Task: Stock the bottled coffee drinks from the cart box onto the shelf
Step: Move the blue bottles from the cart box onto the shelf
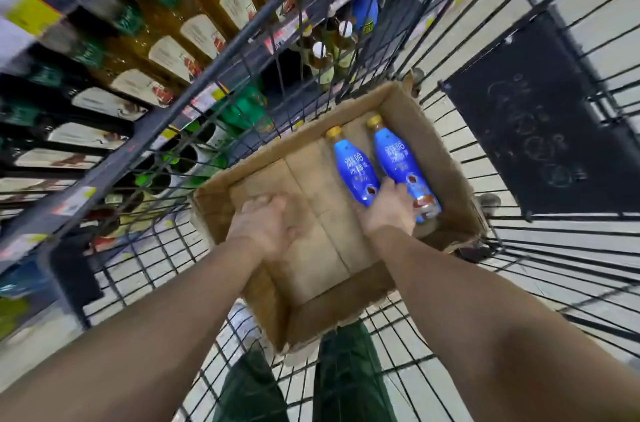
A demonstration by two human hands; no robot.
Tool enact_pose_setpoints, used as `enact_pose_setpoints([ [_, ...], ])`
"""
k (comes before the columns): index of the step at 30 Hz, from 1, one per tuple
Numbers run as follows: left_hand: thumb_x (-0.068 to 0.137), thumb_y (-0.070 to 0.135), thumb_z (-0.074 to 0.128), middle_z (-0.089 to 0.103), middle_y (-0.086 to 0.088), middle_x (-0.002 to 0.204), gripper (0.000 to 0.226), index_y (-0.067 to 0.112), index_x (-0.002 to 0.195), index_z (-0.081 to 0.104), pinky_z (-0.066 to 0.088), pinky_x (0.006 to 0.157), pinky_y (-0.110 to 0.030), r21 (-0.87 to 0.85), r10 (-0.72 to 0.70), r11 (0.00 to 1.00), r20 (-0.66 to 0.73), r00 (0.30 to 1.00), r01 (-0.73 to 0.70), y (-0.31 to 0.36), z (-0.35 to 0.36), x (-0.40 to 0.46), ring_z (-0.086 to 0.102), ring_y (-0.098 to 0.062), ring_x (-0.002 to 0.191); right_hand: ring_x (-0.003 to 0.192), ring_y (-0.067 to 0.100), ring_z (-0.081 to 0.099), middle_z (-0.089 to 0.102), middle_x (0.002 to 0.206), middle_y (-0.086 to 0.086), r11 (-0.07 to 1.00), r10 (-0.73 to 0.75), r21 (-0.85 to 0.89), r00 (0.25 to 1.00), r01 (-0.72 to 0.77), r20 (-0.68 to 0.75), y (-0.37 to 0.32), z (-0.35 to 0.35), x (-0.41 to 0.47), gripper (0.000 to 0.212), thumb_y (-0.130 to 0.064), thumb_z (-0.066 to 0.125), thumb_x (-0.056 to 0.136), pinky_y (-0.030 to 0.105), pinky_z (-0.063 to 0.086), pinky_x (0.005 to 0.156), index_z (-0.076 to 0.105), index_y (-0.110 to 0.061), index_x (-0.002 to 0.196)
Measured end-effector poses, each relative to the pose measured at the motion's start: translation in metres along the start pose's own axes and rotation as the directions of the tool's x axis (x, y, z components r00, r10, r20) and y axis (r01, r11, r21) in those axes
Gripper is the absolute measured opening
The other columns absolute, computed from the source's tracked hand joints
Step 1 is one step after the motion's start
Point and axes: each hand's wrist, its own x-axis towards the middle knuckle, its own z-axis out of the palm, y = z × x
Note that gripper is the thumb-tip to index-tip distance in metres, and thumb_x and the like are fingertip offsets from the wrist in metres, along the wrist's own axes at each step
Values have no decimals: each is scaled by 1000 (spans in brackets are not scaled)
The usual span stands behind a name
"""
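Observation:
An open cardboard box (446,158) sits in the wire cart. Two blue coffee bottles with gold caps lie side by side in its right half: the left bottle (351,163) and the right bottle (398,158). My right hand (389,210) rests over the bottoms of both bottles, fingers spread onto them; a firm grip is not clear. My left hand (265,224) is inside the box over its bare floor, fingers curled, holding nothing.
The black wire cart (519,248) surrounds the box, with a dark panel (533,124) on its right side. Shelves (194,103) of amber bottles with white labels run along the left beyond the cart wall. Green trousers (346,376) show below.

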Motion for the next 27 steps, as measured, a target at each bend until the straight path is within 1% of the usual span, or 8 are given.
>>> enact_pose_setpoints([
  [6, 86, 50, 64, 38, -9, 153, 78, 21, 150, 31, 34, 112, -30, -439, -80, 892, 84, 993, 109, 12, 4, 4, 39, -26, 138, 98, 28, 65, 69, 105, 8, 967, -25, 254, 974, -34, 224, 0, -13, -6, 50, -42, 75, 69, 33, 52, 83, 60, -16, 108],
  [9, 77, 45, 76, 48, -4, 143, 84, 15, 146, 39, 41, 103, -22, -792, -114, 568, 192, 975, 223, 30, 7, 1, 50, -20, 129, 77, 11, 65, 66, 89, -3, 928, -205, 365, 924, 78, 322, 2, -17, -29, 48, -40, 84, 65, 22, 51, 67, 58, -23, 101],
  [12, 80, 21, 77, 71, -6, 96, 36, 6, 111, 66, 53, 58, -13, -942, -49, 241, 227, 973, 232, 44, 15, -3, 69, -15, 81, 76, -4, 63, 64, 99, 5, 811, -410, 585, 732, 20, 544, 7, -31, -41, 45, 2, 75, 78, 14, 49, 72, 52, -10, 115],
  [13, 80, 15, 77, 71, -4, 78, 20, 7, 96, 67, 50, 48, -13, -953, -73, 204, 215, 974, 226, 44, 18, -5, 68, -10, 63, 88, -2, 62, 63, 108, 7, 793, -427, 608, 751, 42, 505, 9, -38, -37, 47, 1, 73, 79, 18, 47, 82, 53, -6, 121],
  [15, 78, 8, 77, 66, -3, 66, 16, 12, 83, 63, 46, 40, -14, -953, -133, 204, 198, 971, 222, 37, 24, -8, 62, -4, 44, 118, 15, 52, 56, 126, 8, 877, -328, 425, 925, 223, 191, 15, -47, -17, 56, -16, 71, 82, 27, 38, 102, 50, -12, 133],
  [17, 76, 7, 79, 67, -6, 72, 20, 15, 83, 62, 50, 44, -17, -946, -138, 229, 202, 970, 230, 27, 31, -9, 64, -9, 50, 126, 32, 45, 51, 132, 13, 947, -228, 211, 970, 242, -90, 25, -51, 5, 63, -24, 66, 81, 36, 33, 108, 44, -11, 138],
  [23, 75, 11, 80, 70, -6, 76, 23, 12, 92, 65, 52, 49, -21, -936, -149, 239, 228, 962, 259, 10, 45, -9, 66, -17, 65, 118, 37, 47, 44, 131, 16, 995, -64, -85, 991, 54, -115, 28, -22, 40, 73, -24, 65, 85, 45, 40, 98, 27, -16, 146],
  [27, 72, 11, 81, 71, -10, 82, 31, 9, 99, 66, 52, 50, -21, -953, -169, 189, 208, 963, 239, 0, 49, -15, 67, -20, 68, 117, 38, 53, 46, 131, 15, 999, 49, 16, 999, -49, 23, 22, -25, 47, 63, -20, 70, 81, 44, 45, 95, 33, -11, 132],
])
